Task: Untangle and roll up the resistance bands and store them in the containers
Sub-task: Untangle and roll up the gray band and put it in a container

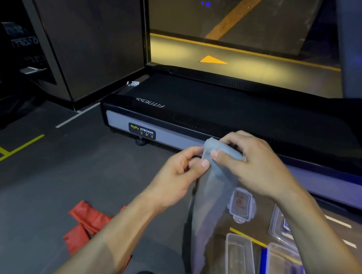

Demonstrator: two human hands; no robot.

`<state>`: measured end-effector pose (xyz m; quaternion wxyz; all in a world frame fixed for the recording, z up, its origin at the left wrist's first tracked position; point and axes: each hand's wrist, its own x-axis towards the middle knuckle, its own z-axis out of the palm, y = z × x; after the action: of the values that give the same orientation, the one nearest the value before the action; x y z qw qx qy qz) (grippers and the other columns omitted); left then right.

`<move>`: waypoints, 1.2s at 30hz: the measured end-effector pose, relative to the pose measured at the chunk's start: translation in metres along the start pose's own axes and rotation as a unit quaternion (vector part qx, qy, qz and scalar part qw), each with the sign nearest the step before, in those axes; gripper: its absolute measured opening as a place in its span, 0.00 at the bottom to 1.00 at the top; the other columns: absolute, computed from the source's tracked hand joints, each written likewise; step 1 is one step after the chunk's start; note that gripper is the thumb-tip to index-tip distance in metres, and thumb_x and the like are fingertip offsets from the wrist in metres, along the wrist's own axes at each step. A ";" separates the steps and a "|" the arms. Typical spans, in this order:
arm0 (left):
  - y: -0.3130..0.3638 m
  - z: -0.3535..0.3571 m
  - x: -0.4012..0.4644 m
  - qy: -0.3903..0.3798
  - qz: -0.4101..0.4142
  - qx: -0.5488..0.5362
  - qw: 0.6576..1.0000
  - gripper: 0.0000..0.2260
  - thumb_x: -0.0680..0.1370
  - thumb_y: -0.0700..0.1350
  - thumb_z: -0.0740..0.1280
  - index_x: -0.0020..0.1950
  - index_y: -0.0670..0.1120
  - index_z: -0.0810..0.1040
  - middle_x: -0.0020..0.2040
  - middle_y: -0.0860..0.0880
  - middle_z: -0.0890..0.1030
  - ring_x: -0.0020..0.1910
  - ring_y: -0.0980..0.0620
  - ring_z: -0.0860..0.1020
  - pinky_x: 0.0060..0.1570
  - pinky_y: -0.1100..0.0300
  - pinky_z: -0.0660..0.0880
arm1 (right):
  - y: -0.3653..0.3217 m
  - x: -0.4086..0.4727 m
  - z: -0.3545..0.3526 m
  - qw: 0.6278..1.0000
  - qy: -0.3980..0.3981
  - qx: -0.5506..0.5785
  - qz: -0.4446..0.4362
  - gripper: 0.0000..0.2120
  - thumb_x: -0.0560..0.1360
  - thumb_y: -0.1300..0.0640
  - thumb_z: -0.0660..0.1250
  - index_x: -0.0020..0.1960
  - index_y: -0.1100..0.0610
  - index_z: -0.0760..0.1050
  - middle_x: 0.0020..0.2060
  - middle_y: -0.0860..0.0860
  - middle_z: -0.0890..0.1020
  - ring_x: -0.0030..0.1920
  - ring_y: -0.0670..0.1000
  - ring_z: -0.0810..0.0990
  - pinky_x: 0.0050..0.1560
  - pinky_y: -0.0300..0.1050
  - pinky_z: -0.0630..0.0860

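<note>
Fingertips of left hand [178, 172] and right hand [249, 161] pinch the rolled top of a grey band [209, 205]; its loose tail hangs to the floor. Red band [87, 223] lies left, apart. Clear containers [239, 258] and a lid [241, 204] sit below right, hard against the treadmill [195, 111] edge, marked "BODY STRONG", "FITNESS". Open floor [31, 194] lies left.

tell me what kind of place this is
Most likely a gym: a black treadmill deck marked FITNESS and BODY STRONG, yellow tape lines on the dark floor, and a red resistance band lying there.
</note>
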<state>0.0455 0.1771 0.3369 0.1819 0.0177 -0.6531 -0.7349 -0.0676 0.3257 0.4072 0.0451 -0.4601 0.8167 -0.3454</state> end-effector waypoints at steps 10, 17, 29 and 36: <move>-0.007 0.006 0.000 0.018 -0.007 0.037 0.999 0.12 0.82 0.43 0.66 0.59 0.35 0.76 0.41 0.49 0.81 0.41 0.56 0.79 0.45 0.62 0.75 | 0.001 0.001 -0.002 0.997 0.035 0.033 0.053 0.06 0.76 0.47 0.72 0.46 0.49 0.80 0.41 0.45 0.83 0.44 0.44 0.80 0.44 0.46 0.76; -0.010 0.009 0.002 0.046 -0.008 0.085 0.995 0.10 0.81 0.45 0.66 0.47 0.39 0.81 0.39 0.46 0.76 0.40 0.50 0.71 0.42 0.55 0.68 | 0.002 0.003 -0.008 0.997 0.043 0.031 0.063 0.06 0.74 0.48 0.74 0.45 0.48 0.79 0.40 0.44 0.82 0.42 0.42 0.79 0.41 0.41 0.74; -0.016 0.008 0.005 0.092 -0.043 0.070 0.992 0.08 0.81 0.41 0.69 0.59 0.45 0.78 0.55 0.50 0.82 0.54 0.54 0.80 0.57 0.58 0.75 | -0.009 0.016 -0.023 0.996 0.035 -0.001 0.076 0.09 0.70 0.47 0.77 0.44 0.49 0.79 0.41 0.45 0.81 0.43 0.45 0.79 0.41 0.45 0.75; -0.019 0.012 0.000 0.130 -0.024 0.120 0.984 0.04 0.77 0.41 0.74 0.45 0.48 0.80 0.41 0.52 0.82 0.41 0.55 0.78 0.47 0.56 0.75 | -0.015 0.018 -0.022 0.993 0.057 -0.003 0.106 0.10 0.69 0.48 0.77 0.43 0.51 0.79 0.39 0.46 0.80 0.40 0.47 0.78 0.36 0.44 0.73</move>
<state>0.0374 0.1905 0.3201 0.2441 0.1503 -0.7068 -0.6468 -0.0757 0.3182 0.4373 0.0338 -0.3505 0.8630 -0.3621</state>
